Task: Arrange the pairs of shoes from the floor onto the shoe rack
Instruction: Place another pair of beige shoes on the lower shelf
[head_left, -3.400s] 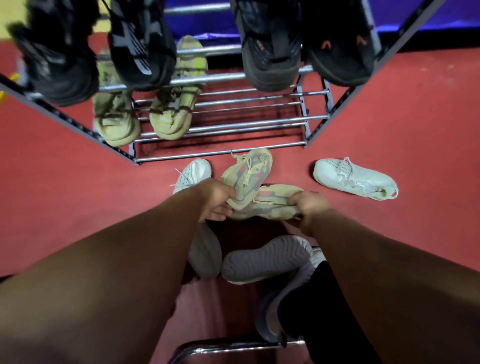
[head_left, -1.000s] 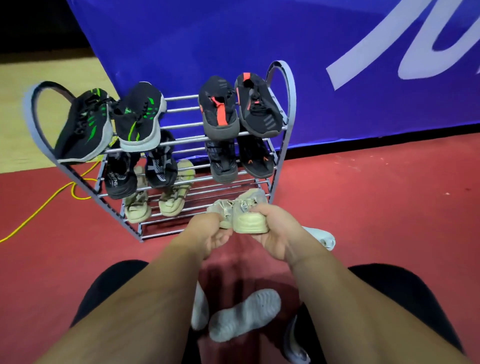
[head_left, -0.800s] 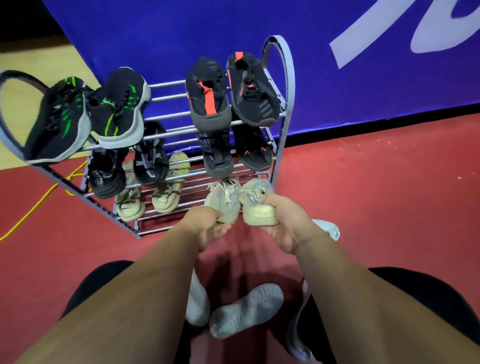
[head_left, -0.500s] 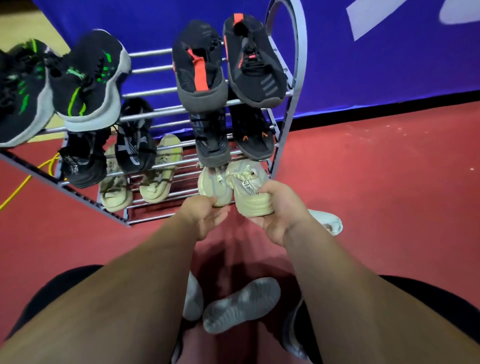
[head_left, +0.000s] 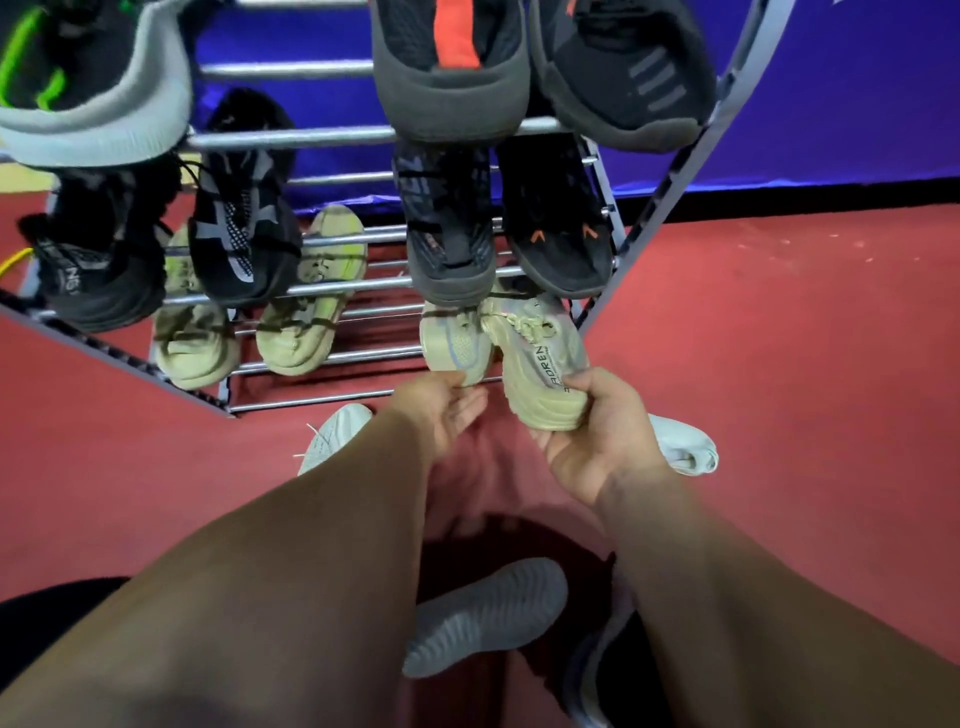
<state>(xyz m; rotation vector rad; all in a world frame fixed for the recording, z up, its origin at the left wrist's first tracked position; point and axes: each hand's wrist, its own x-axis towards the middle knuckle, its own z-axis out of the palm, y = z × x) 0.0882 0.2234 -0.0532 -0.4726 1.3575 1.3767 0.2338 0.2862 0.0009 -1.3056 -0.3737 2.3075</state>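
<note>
Beige, black-lettered sneaker (head_left: 540, 358) sits heel-first in the right hand (head_left: 597, 436).

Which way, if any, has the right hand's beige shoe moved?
Yes: the beige shoe went from the floor forward to the shoe rack's bottom rails.

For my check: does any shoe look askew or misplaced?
Yes. The beige shoe in the right hand leans sideways, unlike its mate upright on the lowest shelf; a grey shoe lies sole-up on the floor.

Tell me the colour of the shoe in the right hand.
The shoe is pale beige with dark lettering; head view.
</note>
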